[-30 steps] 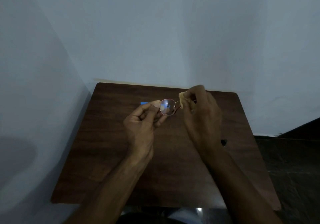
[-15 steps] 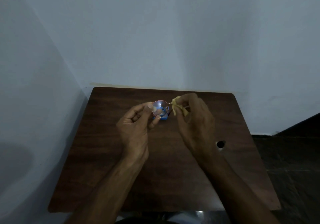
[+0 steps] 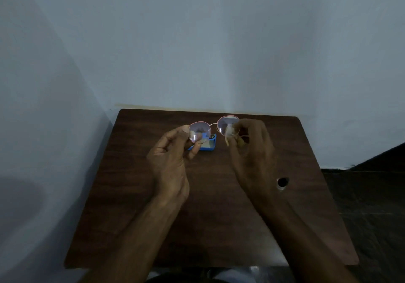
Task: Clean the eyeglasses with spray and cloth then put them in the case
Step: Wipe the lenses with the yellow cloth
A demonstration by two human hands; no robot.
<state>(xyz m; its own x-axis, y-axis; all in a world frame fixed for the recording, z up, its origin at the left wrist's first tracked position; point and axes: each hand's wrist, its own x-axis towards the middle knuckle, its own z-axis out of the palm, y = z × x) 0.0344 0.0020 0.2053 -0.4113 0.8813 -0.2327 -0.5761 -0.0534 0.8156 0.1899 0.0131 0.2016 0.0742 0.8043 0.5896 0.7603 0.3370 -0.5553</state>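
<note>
Dim room, pale blue walls (image 3: 197, 41), dark wooden table (image 3: 122, 195)

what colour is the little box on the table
Blue, with a paler inside; the head view shows the small box just beyond the left hand.

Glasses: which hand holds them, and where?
Left hand pinches the eyeglasses by one lens rim; right hand pinches a cloth on the other lens.

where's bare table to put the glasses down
Bare wood left of the left hand out to the table edge, and right of the right hand past the hole. Crowded far middle: blue box beneath the held glasses and cloth.
</note>
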